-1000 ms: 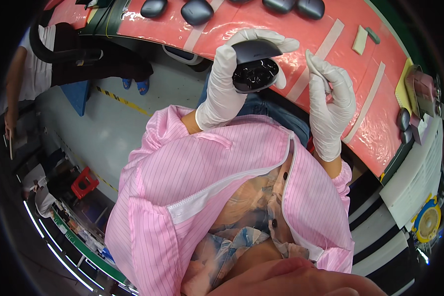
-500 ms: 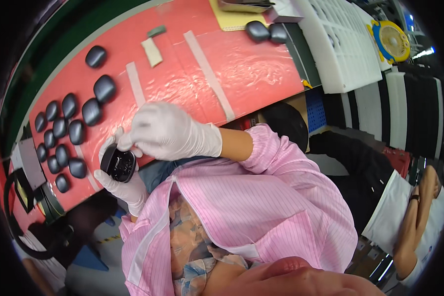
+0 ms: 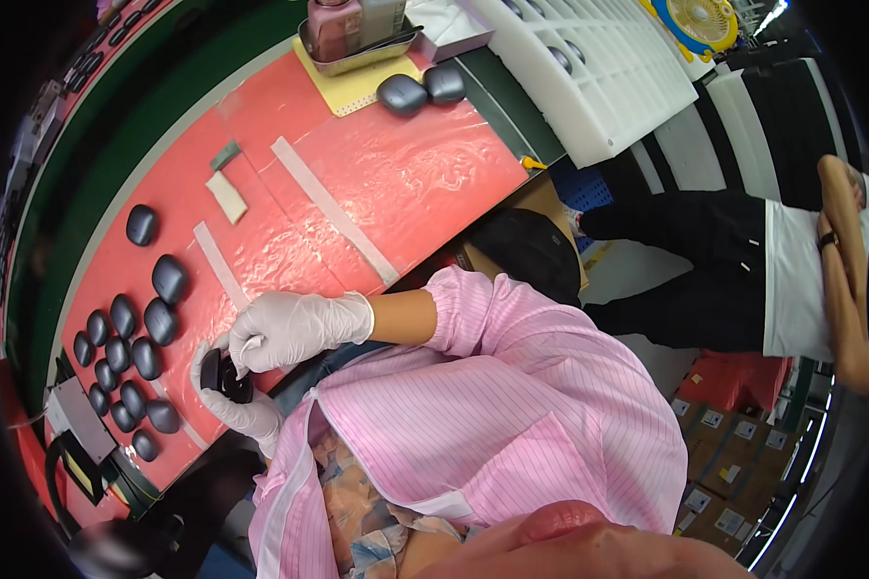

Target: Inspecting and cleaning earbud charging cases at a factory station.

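An open black earbud case [image 3: 232, 384] sits in my gloved left hand [image 3: 248, 417], whose fingers and thumb wrap round its sides. Over the case, my gloved right hand [image 3: 297, 330] has its fingers curled and pinched, the tips down at the case's inner side. Whatever those fingertips hold, if anything, is hidden. Left of my hands, several closed dark grey cases of the same rounded shape [image 3: 161, 320] lie grouped on the red mat [image 3: 357, 183].
Beyond my hands lie a small cream block [image 3: 226, 197] and a grey-green piece [image 3: 224, 154]. Two dark cases [image 3: 403, 95] rest beside a metal tray [image 3: 357, 60] with bottles. White foam trays [image 3: 589, 87] stand at the right. A person [image 3: 811, 280] with folded arms stands farther right.
The view has shifted, so the table and my hands appear lower and the bench things farther left. My right fingers have come down into the open case, which is now tilted differently.
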A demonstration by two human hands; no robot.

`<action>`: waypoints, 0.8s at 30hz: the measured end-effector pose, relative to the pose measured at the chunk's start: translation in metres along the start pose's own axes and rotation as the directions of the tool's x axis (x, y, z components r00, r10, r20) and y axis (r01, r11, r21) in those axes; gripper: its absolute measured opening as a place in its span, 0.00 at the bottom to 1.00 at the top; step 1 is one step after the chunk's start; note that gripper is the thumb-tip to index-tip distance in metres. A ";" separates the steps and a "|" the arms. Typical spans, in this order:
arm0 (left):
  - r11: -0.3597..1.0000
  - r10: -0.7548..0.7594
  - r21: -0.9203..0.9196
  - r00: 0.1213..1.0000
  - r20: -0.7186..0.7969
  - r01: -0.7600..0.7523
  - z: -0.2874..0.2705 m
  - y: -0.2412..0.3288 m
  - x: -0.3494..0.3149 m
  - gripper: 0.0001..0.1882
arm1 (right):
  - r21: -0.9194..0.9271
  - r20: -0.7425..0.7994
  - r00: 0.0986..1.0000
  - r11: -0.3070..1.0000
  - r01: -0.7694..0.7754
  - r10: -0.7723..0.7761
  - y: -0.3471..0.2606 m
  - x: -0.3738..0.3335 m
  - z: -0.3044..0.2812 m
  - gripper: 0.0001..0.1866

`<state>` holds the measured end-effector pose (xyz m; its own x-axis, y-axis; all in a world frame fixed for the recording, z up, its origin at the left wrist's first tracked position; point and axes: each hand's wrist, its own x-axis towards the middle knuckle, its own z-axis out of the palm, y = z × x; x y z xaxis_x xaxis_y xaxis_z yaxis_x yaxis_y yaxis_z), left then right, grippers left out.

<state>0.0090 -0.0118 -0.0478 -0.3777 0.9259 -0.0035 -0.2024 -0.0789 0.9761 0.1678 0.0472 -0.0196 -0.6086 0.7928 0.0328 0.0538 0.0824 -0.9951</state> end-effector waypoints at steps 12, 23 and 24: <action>1.000 -0.003 -0.010 0.998 -0.066 0.002 0.001 -0.001 -0.001 0.34 | 0.280 -0.187 0.981 0.955 0.097 -0.044 0.009 0.000 0.006 0.08; 0.998 0.005 -0.057 1.000 0.031 -0.003 0.001 -0.015 0.008 0.28 | 0.167 -0.243 0.939 0.943 0.289 -0.244 0.008 0.003 0.014 0.09; 0.998 -0.005 -0.058 0.999 0.032 0.007 0.004 -0.016 0.008 0.27 | 0.158 -0.268 0.923 0.933 0.324 -0.275 0.007 0.003 0.012 0.09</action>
<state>0.0127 -0.0015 -0.0626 -0.3471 0.9378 -0.0015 -0.2572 -0.0936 0.9618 0.1569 0.0428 -0.0275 -0.3644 0.8713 0.3287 -0.2715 0.2383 -0.9325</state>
